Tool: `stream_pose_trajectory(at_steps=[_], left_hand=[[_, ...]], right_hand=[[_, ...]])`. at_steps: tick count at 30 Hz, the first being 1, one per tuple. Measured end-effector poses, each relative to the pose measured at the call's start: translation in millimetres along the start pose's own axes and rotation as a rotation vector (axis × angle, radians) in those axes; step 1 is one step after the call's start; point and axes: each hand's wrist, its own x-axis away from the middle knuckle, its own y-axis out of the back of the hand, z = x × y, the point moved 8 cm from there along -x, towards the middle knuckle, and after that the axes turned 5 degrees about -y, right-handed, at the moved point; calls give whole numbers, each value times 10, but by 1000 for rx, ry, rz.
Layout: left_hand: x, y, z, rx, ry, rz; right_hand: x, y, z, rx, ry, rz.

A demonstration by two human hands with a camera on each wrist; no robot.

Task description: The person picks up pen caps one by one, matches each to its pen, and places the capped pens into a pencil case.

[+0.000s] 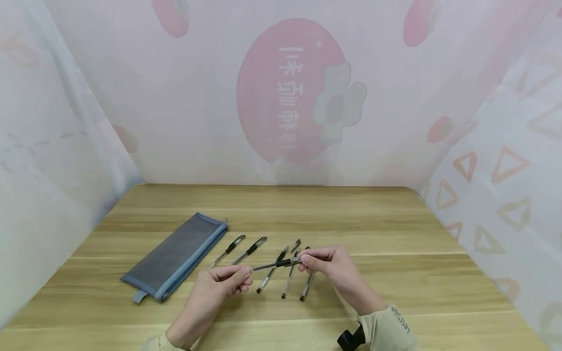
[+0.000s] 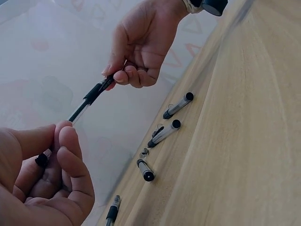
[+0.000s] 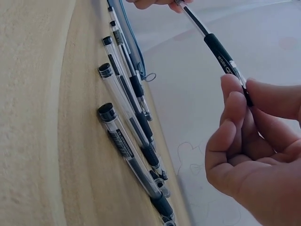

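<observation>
A black gel pen [image 1: 283, 263] is held above the table between both hands, its dark grip and clear cap toward the right. My left hand [image 1: 222, 282] pinches the barrel's tail end between thumb and fingers. At the cap end, my right hand [image 1: 335, 270] pinches with thumb and forefinger, as the right wrist view of the pen [image 3: 217, 51] also shows. Below and behind the hands lie three pens, among them a left one [image 1: 265, 282], a middle one [image 1: 287, 280] and a right one [image 1: 306, 287]. A small loose pen cap [image 1: 296, 244] appears near their far ends.
To the left lies a grey-blue zippered pencil pouch [image 1: 175, 251], apparently flat. Between it and the hands are two more pens, one nearer the pouch [image 1: 228, 250] and another [image 1: 250, 250]. The wooden table [image 1: 281, 207] ends at a printed curtain [image 1: 197, 97].
</observation>
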Motion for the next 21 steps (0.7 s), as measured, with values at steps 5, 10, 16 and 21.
stream_pose_trajectory(at_steps=[5, 10, 16, 21], left_hand=[[15, -28, 20, 39, 15, 14], [31, -69, 16, 86, 34, 57], [-1, -131, -15, 88, 20, 112], [-4, -177, 5, 78, 22, 143]], right_hand=[[-30, 29, -11, -31, -24, -36], [-88, 83, 16, -3, -30, -47], [-251, 194, 34, 63, -29, -5], [-382, 266, 38, 168, -29, 89]])
